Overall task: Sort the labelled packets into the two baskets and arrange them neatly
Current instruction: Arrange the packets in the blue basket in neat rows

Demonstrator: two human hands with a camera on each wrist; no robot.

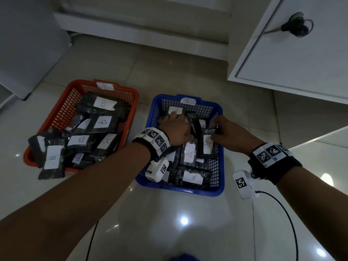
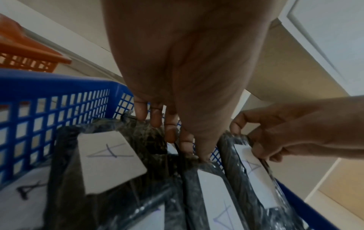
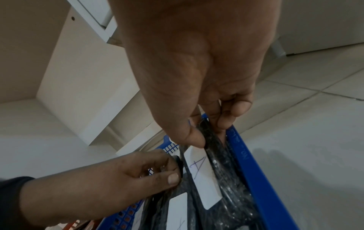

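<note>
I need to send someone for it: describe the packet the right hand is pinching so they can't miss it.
Start at the blue basket, the one tagged A beside the red basket. Go to its right wall, where the right hand pinches the far end of a black packet. Unlike its flat neighbours, it is lifted at that end, its A label facing up.

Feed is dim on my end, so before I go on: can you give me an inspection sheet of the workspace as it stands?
Surface: glossy pale tiled floor with light glare.
Job's things: blue plastic mesh basket tagged A holds black A-labelled packets; orange plastic mesh basket tagged B holds black B-labelled packets, two overhanging its near-left corner.
Clutter: nothing seen.
Hands: left hand grips a packet edge in the blue basket; right hand pinches an A packet by its top.
Cables: black cable from right wrist camera.
Surroundings: white cabinet door, white panels.
</note>
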